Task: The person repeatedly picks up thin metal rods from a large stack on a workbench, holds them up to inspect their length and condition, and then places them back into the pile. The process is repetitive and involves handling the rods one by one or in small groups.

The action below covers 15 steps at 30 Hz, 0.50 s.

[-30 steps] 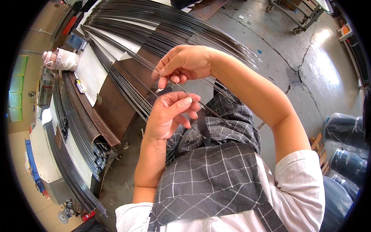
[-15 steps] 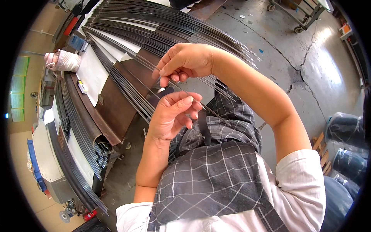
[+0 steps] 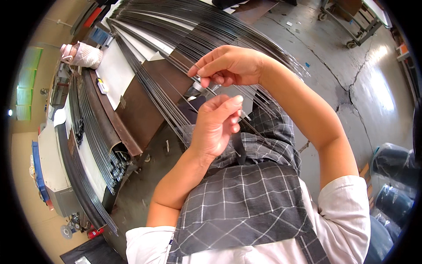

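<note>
The right hand (image 3: 235, 66) pinches a thin dark rod (image 3: 258, 132) at mid-frame, and from where I stand the left hand (image 3: 216, 125) looks closed on it lower down. I'd pinch lightly, letting neither end snag the rods (image 3: 154, 94) fanned across the table (image 3: 132, 121), upper left.
</note>
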{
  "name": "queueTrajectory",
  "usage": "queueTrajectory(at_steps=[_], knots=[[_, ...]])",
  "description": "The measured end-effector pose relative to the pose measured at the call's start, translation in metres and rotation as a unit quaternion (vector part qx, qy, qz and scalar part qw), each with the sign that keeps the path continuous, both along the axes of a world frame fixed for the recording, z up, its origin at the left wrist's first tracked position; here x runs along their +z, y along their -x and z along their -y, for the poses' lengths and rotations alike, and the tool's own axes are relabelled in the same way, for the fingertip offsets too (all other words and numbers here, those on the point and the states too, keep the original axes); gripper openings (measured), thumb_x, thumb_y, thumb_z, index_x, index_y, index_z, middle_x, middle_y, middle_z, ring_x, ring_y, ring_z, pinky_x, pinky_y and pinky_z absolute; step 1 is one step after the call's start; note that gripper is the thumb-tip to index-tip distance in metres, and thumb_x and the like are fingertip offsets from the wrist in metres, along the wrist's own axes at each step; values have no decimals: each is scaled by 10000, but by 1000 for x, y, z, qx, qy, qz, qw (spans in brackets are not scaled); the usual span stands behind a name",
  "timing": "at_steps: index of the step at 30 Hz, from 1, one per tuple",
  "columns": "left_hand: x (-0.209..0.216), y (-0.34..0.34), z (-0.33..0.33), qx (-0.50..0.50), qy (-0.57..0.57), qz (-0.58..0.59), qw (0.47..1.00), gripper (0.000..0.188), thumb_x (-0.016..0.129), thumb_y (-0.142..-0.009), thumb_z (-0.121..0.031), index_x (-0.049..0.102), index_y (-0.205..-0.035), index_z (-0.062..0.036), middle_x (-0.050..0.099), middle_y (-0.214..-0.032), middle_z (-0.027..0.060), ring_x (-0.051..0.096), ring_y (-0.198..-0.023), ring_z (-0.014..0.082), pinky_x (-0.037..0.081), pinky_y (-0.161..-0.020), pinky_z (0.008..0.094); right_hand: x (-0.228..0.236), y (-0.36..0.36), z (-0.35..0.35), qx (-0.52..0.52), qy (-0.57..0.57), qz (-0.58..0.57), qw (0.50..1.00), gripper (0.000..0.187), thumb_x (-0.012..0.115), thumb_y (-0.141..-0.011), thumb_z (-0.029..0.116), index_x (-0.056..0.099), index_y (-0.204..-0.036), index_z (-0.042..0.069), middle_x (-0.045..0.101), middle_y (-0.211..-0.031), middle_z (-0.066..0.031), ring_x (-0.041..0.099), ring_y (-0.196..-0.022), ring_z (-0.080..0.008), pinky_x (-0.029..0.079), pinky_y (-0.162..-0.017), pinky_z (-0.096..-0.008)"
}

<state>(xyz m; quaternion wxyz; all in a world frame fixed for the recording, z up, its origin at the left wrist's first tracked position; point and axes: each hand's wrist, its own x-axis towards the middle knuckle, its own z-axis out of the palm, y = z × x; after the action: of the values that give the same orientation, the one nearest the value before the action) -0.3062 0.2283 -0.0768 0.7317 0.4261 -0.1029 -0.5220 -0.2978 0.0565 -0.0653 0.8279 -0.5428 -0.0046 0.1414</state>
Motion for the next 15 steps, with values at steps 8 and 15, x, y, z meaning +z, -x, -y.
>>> queueTrajectory(at_steps=[8,15], knots=[[4,0,27,-26,-48,90,994,283,616,-853,-315,601,-820,-35,583,-713,29,506,-558,53,413,-459,166,18,0,13,-32,177,-11,984,229,619,-803,221,628,-843,-4,594,-641,-29,438,-483,-20,294,-395,-157],[20,-12,19,-160,-87,62,981,438,511,-890,-448,604,-827,-25,580,-697,28,531,-540,62,403,-411,164,25,14,40,-26,548,0,836,236,568,-753,211,591,-639,6,578,-548,-69,542,-486,-125,434,-481,-272]])
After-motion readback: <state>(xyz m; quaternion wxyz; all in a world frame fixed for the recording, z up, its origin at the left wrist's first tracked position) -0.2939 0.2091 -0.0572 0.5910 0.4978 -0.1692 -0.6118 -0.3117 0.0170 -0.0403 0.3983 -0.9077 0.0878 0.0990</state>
